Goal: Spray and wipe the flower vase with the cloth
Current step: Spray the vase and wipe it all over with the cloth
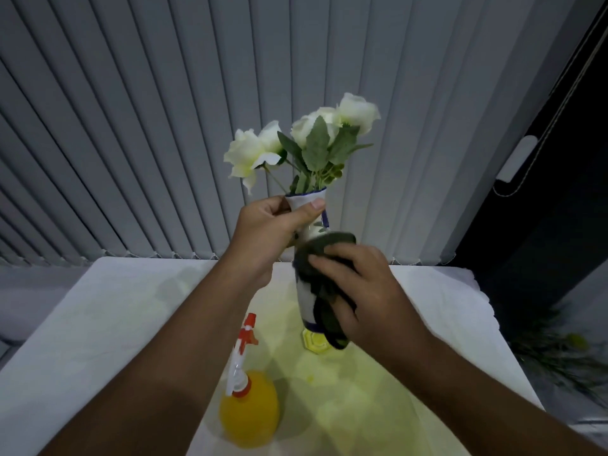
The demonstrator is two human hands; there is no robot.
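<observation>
Vase [304, 299], white with blue trim and a yellow foot, sits mid-frame in the head view over the white table [115, 324], its top leaning slightly right. Cannot tell whether the foot touches the tabletop. White flowers [312, 136] with green leaves stand in its mouth.

Left hand [266, 232] grips the neck just under the rim, thumb across the front, fingers curled round behind. Right hand [365, 291] holds a dark cloth [316, 268] against the vase body, fingers wrapped over it. The cloth's loose end hangs down past the foot.

Spray bottle [248, 409], yellow liquid with a white and red trigger head, stands upright on the table's near side. It is left of the vase and apart from it, beside the left forearm.

Grey vertical blinds [131, 126] hang behind the table. Blurred greenery [559, 353] lies low at the right.
</observation>
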